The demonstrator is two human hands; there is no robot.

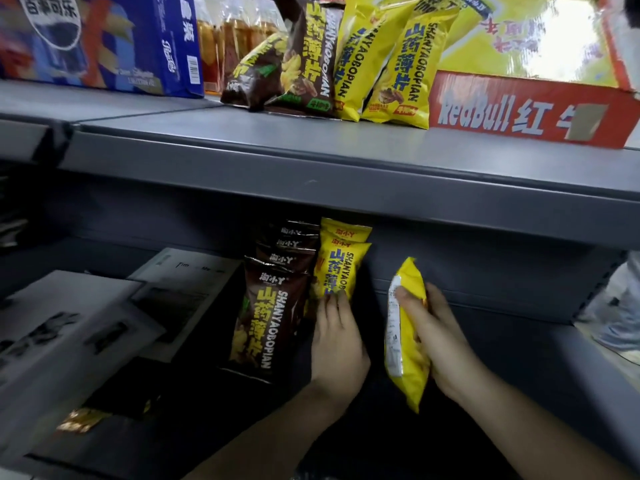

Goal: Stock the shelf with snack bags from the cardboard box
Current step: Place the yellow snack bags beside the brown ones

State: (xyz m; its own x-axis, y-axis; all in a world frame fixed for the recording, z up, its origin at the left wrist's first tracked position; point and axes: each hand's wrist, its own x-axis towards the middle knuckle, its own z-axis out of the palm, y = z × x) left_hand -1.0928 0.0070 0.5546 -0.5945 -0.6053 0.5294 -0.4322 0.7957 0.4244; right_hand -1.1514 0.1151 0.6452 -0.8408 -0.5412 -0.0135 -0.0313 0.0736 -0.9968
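Observation:
On the lower grey shelf (519, 344) stand a row of brown snack bags (270, 317) and, right of them, upright yellow snack bags (341, 261). My left hand (337, 341) rests flat against the front yellow bag, fingers on its lower part. My right hand (436, 341) grips another yellow snack bag (405, 341) edge-on, held upright to the right of the row, apart from it. On the upper shelf (311, 157) lean more brown bags (301, 57) and yellow bags (391, 64). No cardboard box is in sight.
A blue Pepsi carton (104, 39) and bottled drinks (235, 36) sit upper left. A red Red Bull carton (530, 109) sits upper right. White boxes (86, 327) lie left on the lower shelf, with a small foil pack (81, 420) near its front edge.

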